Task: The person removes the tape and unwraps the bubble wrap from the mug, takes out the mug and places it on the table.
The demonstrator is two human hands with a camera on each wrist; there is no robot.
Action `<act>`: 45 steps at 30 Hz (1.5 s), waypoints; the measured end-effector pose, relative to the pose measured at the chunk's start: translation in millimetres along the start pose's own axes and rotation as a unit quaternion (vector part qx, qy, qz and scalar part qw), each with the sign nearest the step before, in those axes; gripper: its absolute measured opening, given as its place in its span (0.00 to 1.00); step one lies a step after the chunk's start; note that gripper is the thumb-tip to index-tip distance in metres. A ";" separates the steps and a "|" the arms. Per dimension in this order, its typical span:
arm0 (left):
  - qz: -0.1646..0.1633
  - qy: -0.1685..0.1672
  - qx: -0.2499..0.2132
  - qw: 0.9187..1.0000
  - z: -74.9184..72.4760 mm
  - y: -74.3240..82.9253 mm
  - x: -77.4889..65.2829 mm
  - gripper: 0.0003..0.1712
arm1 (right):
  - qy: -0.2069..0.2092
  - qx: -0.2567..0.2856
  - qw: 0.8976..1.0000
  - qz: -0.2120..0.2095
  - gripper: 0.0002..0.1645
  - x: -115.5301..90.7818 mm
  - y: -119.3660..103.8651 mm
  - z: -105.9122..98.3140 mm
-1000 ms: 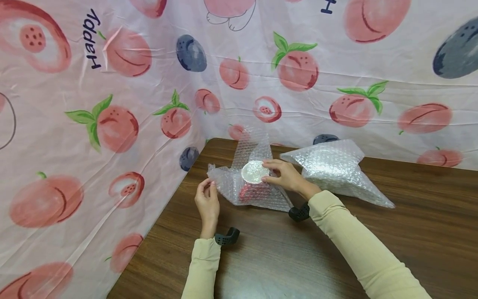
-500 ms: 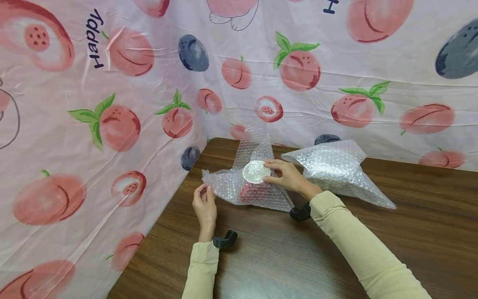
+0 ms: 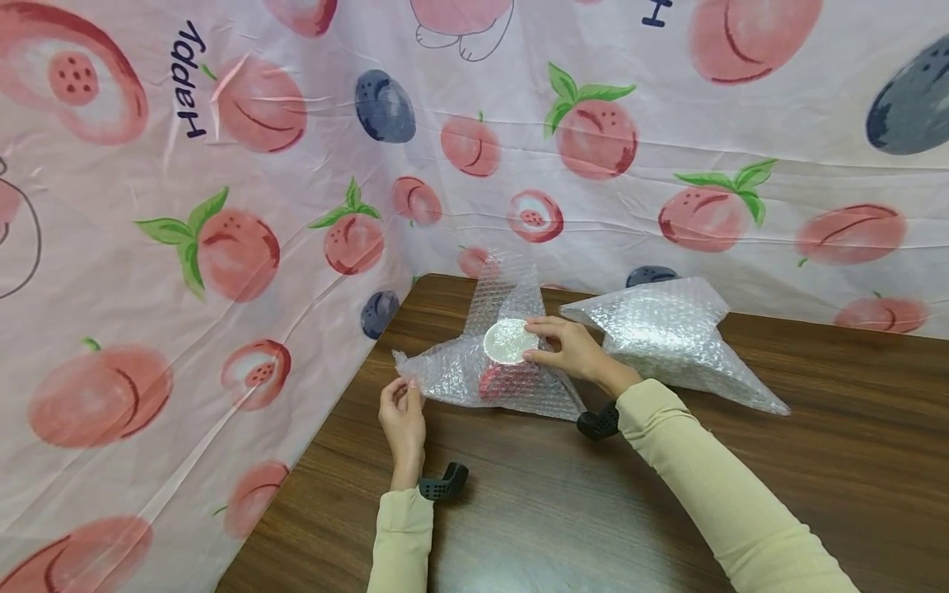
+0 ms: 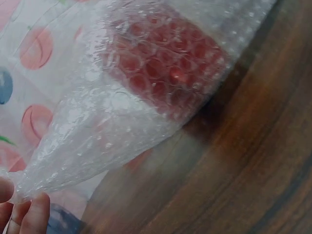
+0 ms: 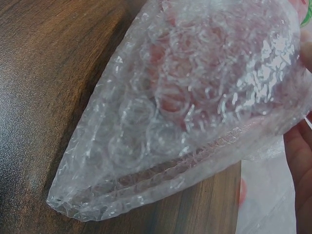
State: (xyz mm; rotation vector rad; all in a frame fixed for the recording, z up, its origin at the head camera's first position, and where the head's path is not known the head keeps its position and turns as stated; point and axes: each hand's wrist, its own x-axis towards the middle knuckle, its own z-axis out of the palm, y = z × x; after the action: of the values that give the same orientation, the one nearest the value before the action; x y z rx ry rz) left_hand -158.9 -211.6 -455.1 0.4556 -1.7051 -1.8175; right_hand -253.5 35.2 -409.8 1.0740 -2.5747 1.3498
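A red object (image 4: 168,66) with a white round top (image 3: 510,342) stands on the table, inside clear bubble wrap (image 3: 445,371). The film blurs its exact kind. My left hand (image 3: 403,422) pinches the gathered left corner of the wrap between thumb and fingers, pulling the film taut in the left wrist view. On the other side, my right hand (image 3: 569,350) grips the edge of the white round top through the film, thumb nearer me and fingers behind. A loose flap of wrap (image 3: 507,284) stands up behind the object. The wrap's right end tapers to a folded corner (image 5: 73,207).
A second bubble-wrapped bundle (image 3: 660,329) lies to the right, behind my right forearm. The brown wooden table (image 3: 519,502) meets a fruit-printed cloth (image 3: 474,82) at its back and left edges.
My left hand has moved left and slightly toward me, drawing the wrap's corner outward and flattening the film. The right hand keeps its grip in nearly the same place.
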 end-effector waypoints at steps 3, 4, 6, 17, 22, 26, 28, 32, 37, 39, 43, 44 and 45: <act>-0.013 0.004 -0.018 1.000 -3.2 -1.6 0.1 0.12 | -0.002 0.002 1.000 0.000 0.27 -0.3 0.1 1.4; -0.015 0.005 -0.022 1.000 -4.2 -2.1 0.0 0.13 | -0.003 0.002 1.000 0.001 0.27 -0.4 0.0 1.8; -0.023 0.006 -0.024 0.999 -6.3 -2.6 0.0 0.13 | -0.005 0.000 1.000 0.001 0.28 -0.5 0.1 2.6; -0.050 0.017 -0.011 0.999 -16.0 -4.1 -1.8 0.13 | -0.007 0.001 1.000 0.004 0.28 -1.0 -1.2 3.4; -0.052 0.020 -0.009 0.998 -18.2 -5.5 -1.4 0.12 | -0.008 0.001 1.000 0.005 0.28 -0.8 -1.7 2.7; -0.048 0.019 -0.005 0.999 -19.1 -3.4 -1.1 0.16 | -0.005 0.004 1.000 0.007 0.28 -0.4 -2.3 1.0; -0.043 0.020 -0.004 0.999 -18.7 -1.5 -0.6 0.18 | -0.004 0.006 1.000 0.007 0.28 0.1 -2.2 0.2; -0.025 0.037 0.001 0.999 -15.8 3.5 0.4 0.20 | 0.002 0.000 1.000 0.009 0.28 -0.3 -2.0 -2.2; 0.014 0.068 0.030 0.997 -10.3 12.2 -2.1 0.22 | 0.004 0.001 1.000 0.010 0.28 -0.7 -1.3 -3.5; 0.041 0.082 0.050 0.995 -8.6 16.1 -4.2 0.22 | 0.003 0.003 1.000 0.007 0.28 -0.3 -0.8 -2.7; 0.112 0.097 0.094 0.984 -5.6 23.0 -8.7 0.21 | 0.001 0.005 1.000 0.004 0.28 -0.3 -0.6 -1.2; 0.129 0.097 0.105 0.981 -4.5 24.7 -10.1 0.21 | 0.000 0.005 1.000 0.004 0.28 -0.5 -0.6 -0.8; 0.145 0.094 0.114 0.978 -3.2 25.7 -11.4 0.20 | 0.000 0.006 1.000 0.005 0.28 -0.8 -0.6 -0.4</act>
State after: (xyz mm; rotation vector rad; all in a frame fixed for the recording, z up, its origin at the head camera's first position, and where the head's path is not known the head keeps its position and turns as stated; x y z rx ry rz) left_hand -143.4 -206.8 -431.9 0.4314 -1.7519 -1.3370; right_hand -252.7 35.7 -409.3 1.0644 -2.5794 1.3680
